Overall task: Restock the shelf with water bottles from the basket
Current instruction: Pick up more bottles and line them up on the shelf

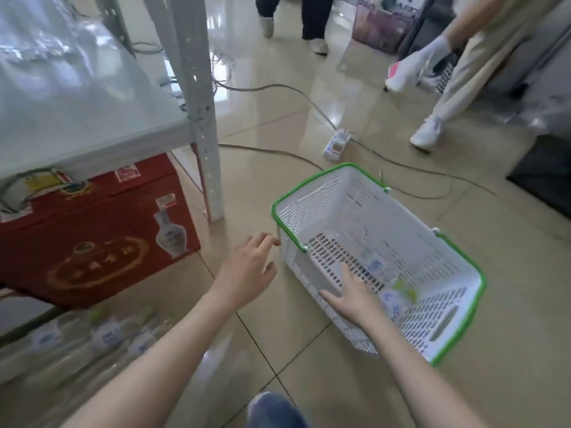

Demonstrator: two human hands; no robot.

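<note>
Presently your right hand reaches into the white basket on the floor, fingers spread, gripping nothing; one water bottle lies just beside it on the basket bottom. Your left hand hovers open and empty near the basket's rim. More bottles lie blurred under the shelf.

The floor is glossy beige tile, throwing back the light. The basket is matt white perforated plastic with a green plastic rim. The shelf post looks like painted metal punched with holes. The red box is printed cardboard with a slight sheen.
</note>
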